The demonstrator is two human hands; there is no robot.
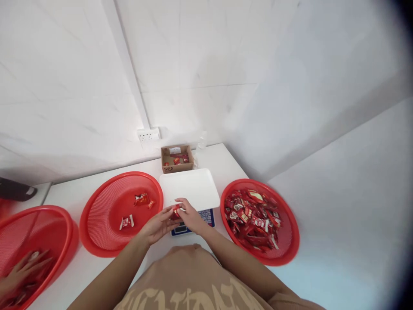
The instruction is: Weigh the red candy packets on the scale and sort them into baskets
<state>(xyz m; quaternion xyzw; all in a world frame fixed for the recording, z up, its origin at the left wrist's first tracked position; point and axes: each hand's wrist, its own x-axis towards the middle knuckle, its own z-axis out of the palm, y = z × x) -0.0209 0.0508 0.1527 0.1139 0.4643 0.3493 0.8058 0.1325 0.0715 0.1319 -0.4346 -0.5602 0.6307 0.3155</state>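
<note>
Both my hands meet over the front of a digital scale (pixel 206 216) that has a white tray (pixel 190 187) on top. Between them is a small red wrapped packet (pixel 176 210). My left hand (pixel 160 224) holds the packet from the left, and the fingers of my right hand (pixel 189 215) close on it from the right. To the left, a red basket (pixel 106 206) holds a few red packets (pixel 127 222). On the right stands another red basket (pixel 292 232) with a pile of red packets (pixel 253 217).
Behind the scale is a cardboard box (pixel 177 168) with red packets inside. At the far left, another person's hand (pixel 24 271) reaches into a third red basket (pixel 69 228). A dark bottle (pixel 16 190) lies behind it. A socket (pixel 149 134) is on the wall.
</note>
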